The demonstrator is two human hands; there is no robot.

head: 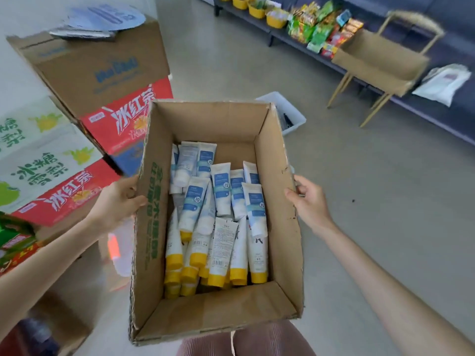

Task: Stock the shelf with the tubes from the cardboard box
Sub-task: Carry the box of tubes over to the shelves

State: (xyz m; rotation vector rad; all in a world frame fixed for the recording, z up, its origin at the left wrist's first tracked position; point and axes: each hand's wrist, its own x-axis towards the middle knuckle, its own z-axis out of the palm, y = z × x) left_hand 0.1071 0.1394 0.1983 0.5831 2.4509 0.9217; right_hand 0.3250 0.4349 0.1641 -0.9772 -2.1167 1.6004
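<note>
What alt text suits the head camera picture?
A person's left hand and right hand grip the sides of an open cardboard box holding white tubes with yellow caps. Stacked drink cartons stand left; a snack shelf lies ahead.

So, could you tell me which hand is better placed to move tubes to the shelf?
Probably the right hand: the shelf lies ahead on its side. Both it and the left hand grip the cardboard box, so the box needs setting down first.

Both hands, left (117,201) and right (309,201), grip the side walls of an open box (277,201) of tubes (218,214).
</note>
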